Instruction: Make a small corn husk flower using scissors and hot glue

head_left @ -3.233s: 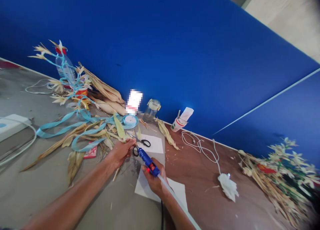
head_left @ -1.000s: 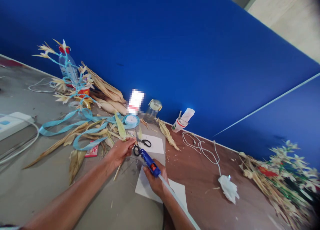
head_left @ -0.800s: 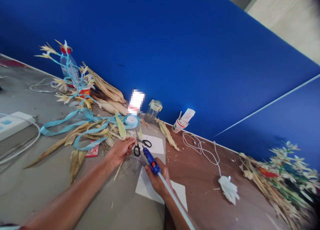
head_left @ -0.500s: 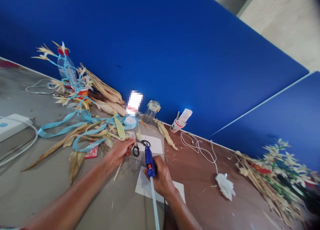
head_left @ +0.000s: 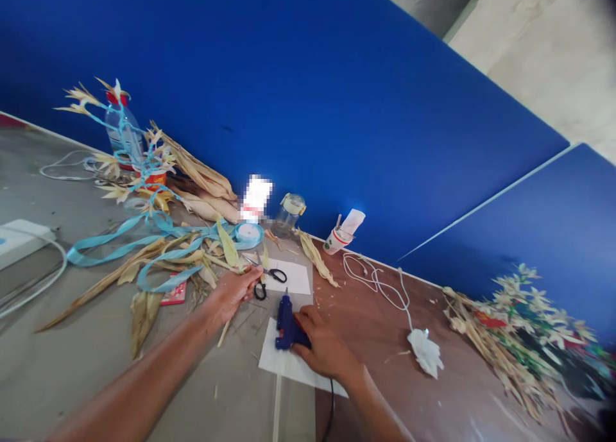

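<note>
A blue hot glue gun [head_left: 285,321] lies on its side over a white sheet of paper [head_left: 270,358], its nozzle facing away from me. My right hand [head_left: 323,344] is closed around its handle, and a pale glue stick [head_left: 277,407] trails from its back end. My left hand [head_left: 242,289] is pinched shut beside black-handled scissors [head_left: 277,275]; whatever sits between its fingertips is too small to make out. The scissors lie partly on a second white sheet [head_left: 299,276]. Dried corn husks [head_left: 228,242] and a roll of light-blue ribbon [head_left: 249,235] lie just beyond that hand.
Husk flowers on blue stems [head_left: 154,156] stand at the left by a bottle [head_left: 124,131]. A lidded jar [head_left: 289,214], a paper cup [head_left: 335,240] and a white cable [head_left: 380,285] line the blue partition [head_left: 308,95]. More flowers [head_left: 534,314] lie right; a power strip [head_left: 22,246] sits left.
My right hand has lowered the glue gun from upright in the grip onto its side on the paper. My left hand stays pinched in nearly the same spot.
</note>
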The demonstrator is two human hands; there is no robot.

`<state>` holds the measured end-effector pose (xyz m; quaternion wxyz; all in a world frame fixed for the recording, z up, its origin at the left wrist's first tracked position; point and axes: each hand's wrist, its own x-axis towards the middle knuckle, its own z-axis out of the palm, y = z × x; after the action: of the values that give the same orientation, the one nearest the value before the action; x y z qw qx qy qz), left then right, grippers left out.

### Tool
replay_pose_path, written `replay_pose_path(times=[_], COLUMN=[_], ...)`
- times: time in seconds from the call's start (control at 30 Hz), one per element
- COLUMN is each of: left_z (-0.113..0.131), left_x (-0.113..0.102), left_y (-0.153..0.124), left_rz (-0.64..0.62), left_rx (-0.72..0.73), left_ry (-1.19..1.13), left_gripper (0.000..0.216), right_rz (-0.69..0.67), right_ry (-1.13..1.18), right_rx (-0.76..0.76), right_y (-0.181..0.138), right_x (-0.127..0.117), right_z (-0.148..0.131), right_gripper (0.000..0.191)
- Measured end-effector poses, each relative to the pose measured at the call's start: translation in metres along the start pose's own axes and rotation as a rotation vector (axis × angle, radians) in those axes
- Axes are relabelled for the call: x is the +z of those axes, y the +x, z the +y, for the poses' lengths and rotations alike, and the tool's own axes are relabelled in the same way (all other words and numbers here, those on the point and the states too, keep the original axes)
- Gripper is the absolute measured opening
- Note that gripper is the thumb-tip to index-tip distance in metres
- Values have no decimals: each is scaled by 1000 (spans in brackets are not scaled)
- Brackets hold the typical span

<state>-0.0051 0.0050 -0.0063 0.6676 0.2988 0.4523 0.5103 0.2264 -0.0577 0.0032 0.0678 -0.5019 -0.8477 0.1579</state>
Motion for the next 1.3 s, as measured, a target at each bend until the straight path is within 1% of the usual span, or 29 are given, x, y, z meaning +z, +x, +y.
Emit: replay_pose_path(times=[0.07,0.17,0.2,0.23,0.27,0.3,0.4,0.47,0.57,0.67,0.77,0.9,1.0,1.1,1.2,1.3], left_z=[-2,-4,-5,-6,-7,-8,-12,-13,-14,-14,-14,-12,-10,-8,-6,-6], left_x=[1,4,4,5,5,4,2,1,1,1,1,1,3,4,5,7], left_y=[-1,-3,-3,-3,-3,-3,-1,-1,0,1,2,0,-3,-5,-7,-7], left_rz=[-10,-44,-54,-64,-73,-77,-87,-82,-53,-54,-65,-77,-96,-118,-145,-200], left_rx=[22,89,115,132,139,140,127,123,109,75,53,-3,-4,17,49,63], left_ry=[72,211,254,291,320,339,355,353,345,347,355,354,336,357,369,254], left_gripper=[37,35,34,33,32,32,35,36,37,39,39,41,39,33,16,26], right_rz=[117,369,426,443,447,421,276,204,173,188,239,348,369,349,349,388], right_ry=[89,423,524,610,683,745,929,1009,1048,1011,897,702,658,790,1046,1260], right_rx=[22,132,174,187,187,193,213,207,189,188,169,116,98,159,272,327], right_y=[3,18,27,37,48,58,85,95,100,101,101,98,97,97,97,95], right_x=[-7,-17,-18,-18,-18,-17,-11,-7,0,8,11,10,8,5,0,-8], right_z=[0,-7,-11,-15,-19,-24,-35,-40,-42,-40,-39,-43,-44,-40,-32,-27], right_gripper=[41,25,23,22,22,22,20,16,12,11,11,12,10,5,4,7])
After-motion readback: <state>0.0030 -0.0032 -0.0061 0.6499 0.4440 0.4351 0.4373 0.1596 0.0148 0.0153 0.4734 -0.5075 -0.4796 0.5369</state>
